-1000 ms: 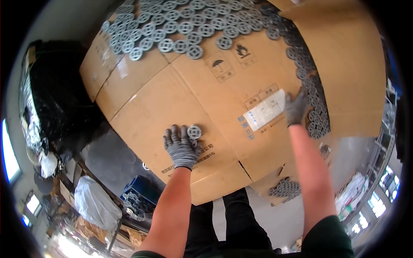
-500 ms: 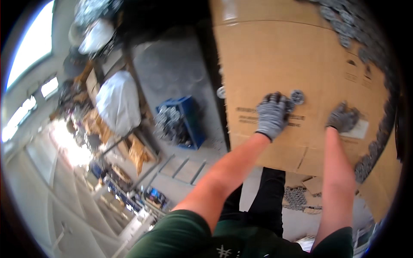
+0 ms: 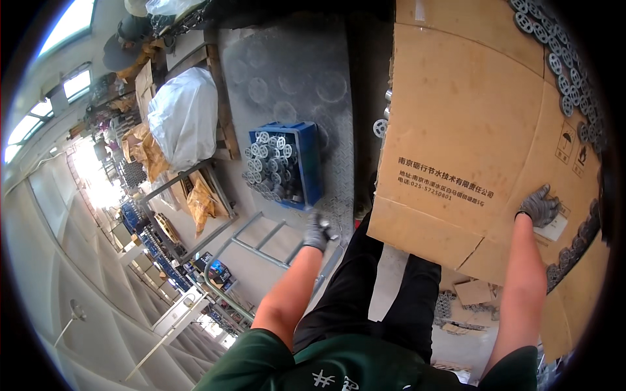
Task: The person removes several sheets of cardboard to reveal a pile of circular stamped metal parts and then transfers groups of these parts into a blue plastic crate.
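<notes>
My left hand, in a grey glove, is off the cardboard and beside the blue crate, its fingers closed. A small shiny grey metal part shows at those fingers, too blurred for its shape to be sure. My right hand, also gloved, rests on the large brown cardboard sheet at its right side, fingers lying on the surface, next to a white label. The blue crate holds several grey spoked metal wheels, spilling toward its left side.
Stacked spoked wheels line the cardboard's far right edge. A wheel juts out at its left edge. The crate stands on a dark metal plate. Nearer me is a grey tubular frame. A white-covered bundle stands farther left.
My left hand has moved left off the cardboard to near the crate. The wheel lying beside it on the cardboard is gone from there. My right hand stays on the sheet.
</notes>
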`<action>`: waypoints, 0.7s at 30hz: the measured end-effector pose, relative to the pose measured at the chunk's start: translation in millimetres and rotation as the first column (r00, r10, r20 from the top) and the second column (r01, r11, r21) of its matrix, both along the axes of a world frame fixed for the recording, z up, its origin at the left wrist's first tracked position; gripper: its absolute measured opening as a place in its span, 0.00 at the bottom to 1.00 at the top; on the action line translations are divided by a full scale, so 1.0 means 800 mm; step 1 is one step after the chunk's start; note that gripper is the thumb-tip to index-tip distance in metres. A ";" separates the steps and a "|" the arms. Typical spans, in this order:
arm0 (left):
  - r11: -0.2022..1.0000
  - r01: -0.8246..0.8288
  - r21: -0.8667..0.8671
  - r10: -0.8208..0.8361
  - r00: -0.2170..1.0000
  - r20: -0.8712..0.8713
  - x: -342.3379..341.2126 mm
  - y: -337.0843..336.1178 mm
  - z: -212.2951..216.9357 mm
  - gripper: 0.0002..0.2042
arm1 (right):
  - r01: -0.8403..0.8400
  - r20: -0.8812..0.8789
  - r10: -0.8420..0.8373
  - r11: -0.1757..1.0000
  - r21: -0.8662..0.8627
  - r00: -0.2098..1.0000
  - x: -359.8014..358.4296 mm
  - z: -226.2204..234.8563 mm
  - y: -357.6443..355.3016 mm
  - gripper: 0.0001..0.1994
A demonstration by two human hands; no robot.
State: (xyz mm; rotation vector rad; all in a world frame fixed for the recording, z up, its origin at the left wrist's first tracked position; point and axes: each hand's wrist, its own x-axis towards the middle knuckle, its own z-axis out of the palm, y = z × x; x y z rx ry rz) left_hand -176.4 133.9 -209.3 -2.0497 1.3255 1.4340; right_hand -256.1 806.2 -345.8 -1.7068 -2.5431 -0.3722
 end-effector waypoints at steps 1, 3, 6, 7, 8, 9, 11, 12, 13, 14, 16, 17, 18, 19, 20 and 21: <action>0.991 -0.117 -0.066 0.119 0.993 0.022 0.012 -0.051 -0.005 0.22 | -0.002 -0.010 0.002 1.000 -0.011 1.000 -0.007 -0.001 -0.008 0.42; 0.897 -0.397 -0.196 0.385 0.918 -0.096 0.036 -0.159 -0.010 0.21 | -0.001 -0.031 -0.001 0.999 -0.054 1.000 -0.020 -0.009 -0.030 0.42; 0.917 -0.262 -0.301 0.209 0.958 -0.196 0.051 -0.204 -0.022 0.26 | 0.013 -0.027 -0.014 0.999 -0.049 1.000 -0.016 -0.004 -0.024 0.42; 0.917 -0.144 -0.371 0.101 0.986 -0.132 0.051 -0.207 -0.027 0.29 | 0.018 -0.031 -0.018 1.000 -0.025 0.999 -0.013 -0.003 -0.012 0.42; 0.933 -0.129 -0.337 0.082 0.985 -0.152 0.053 -0.218 -0.025 0.32 | -0.014 -0.043 0.014 1.000 -0.001 0.999 -0.010 -0.007 -0.007 0.42; 0.934 -0.096 -0.345 0.062 0.992 -0.109 0.050 -0.225 -0.031 0.34 | -0.044 -0.054 0.046 0.999 0.023 0.997 -0.007 -0.011 -0.002 0.41; 0.936 0.089 -0.339 -0.055 0.992 0.111 0.053 -0.211 -0.042 0.29 | -0.042 -0.047 0.043 0.999 0.021 0.998 -0.005 -0.008 -0.009 0.41; 0.940 0.096 -0.327 -0.062 0.992 0.113 0.057 -0.198 -0.043 0.29 | -0.037 -0.050 0.038 0.999 0.010 0.998 -0.006 -0.002 -0.016 0.40; 0.941 0.241 -0.236 -0.205 0.964 0.167 0.056 -0.179 -0.048 0.24 | -0.035 -0.051 0.034 0.999 -0.016 0.998 -0.009 0.006 -0.018 0.39; 0.912 0.386 -0.136 -0.357 0.913 0.199 0.051 -0.157 -0.055 0.22 | -0.026 -0.056 0.024 0.999 -0.036 0.998 -0.009 0.012 -0.021 0.38; 0.888 0.437 -0.142 -0.452 0.887 -0.096 0.043 -0.106 -0.068 0.07 | -0.070 -0.103 0.070 0.998 0.000 0.992 -0.015 0.008 -0.041 0.37; 0.733 0.636 -0.241 -0.668 0.741 -0.074 0.036 -0.065 -0.078 0.03 | -0.089 -0.102 0.089 0.996 0.009 0.991 -0.014 0.004 -0.041 0.38; 0.685 0.651 -0.328 -0.715 0.687 -0.128 0.027 -0.045 -0.073 0.03 | -0.064 -0.100 0.058 0.996 -0.059 0.993 -0.036 0.017 -0.079 0.38; 0.563 0.778 -0.278 -0.826 0.527 -0.198 -0.006 0.040 -0.075 0.07 | -0.086 -0.059 0.084 0.996 -0.019 0.995 -0.016 0.021 -0.045 0.38; 0.437 0.827 -0.354 -0.895 0.361 -0.262 -0.045 0.087 -0.065 0.07 | -0.032 -0.055 0.027 0.997 -0.077 0.998 -0.025 0.033 -0.055 0.38; 0.310 0.842 -0.441 -0.934 0.183 -0.306 -0.089 0.133 -0.056 0.08 | -0.003 -0.059 -0.001 0.998 -0.062 0.998 -0.030 0.041 -0.055 0.38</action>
